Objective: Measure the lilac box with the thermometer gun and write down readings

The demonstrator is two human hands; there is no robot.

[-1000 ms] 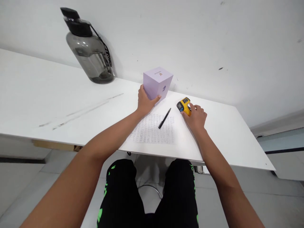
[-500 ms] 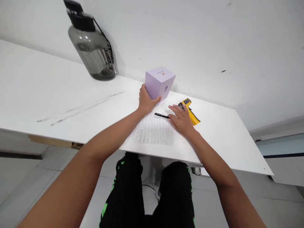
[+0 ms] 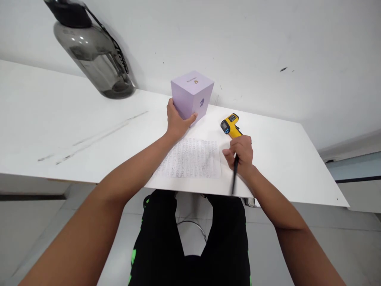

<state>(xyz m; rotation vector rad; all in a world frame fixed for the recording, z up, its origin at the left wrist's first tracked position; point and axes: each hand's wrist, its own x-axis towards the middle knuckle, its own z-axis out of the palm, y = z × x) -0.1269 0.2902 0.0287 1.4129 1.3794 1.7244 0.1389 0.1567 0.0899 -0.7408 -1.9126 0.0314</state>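
Observation:
A lilac box (image 3: 186, 98) stands near the wall, and my left hand (image 3: 177, 121) grips its lower near corner, thumb on one face and fingers round the other. My right hand (image 3: 240, 153) is closed on a black pen (image 3: 235, 172), which points back toward the table's front edge and is blurred by motion. Just beyond that hand lies a yellow and black infrared thermometer (image 3: 232, 124), its handle partly hidden behind my knuckles. A sheet of paper covered in handwriting (image 3: 193, 159) lies flat between my forearms.
A large grey translucent water bottle (image 3: 95, 59) with a black lid stands at the back left against the wall. The white table (image 3: 282, 159) has dark scuff marks on its left part. Its front edge runs just above my knees.
My right hand has picked up the pen from beside the paper and drawn back toward me, uncovering the thermometer's head. My left hand stays on the box. The view has shifted slightly.

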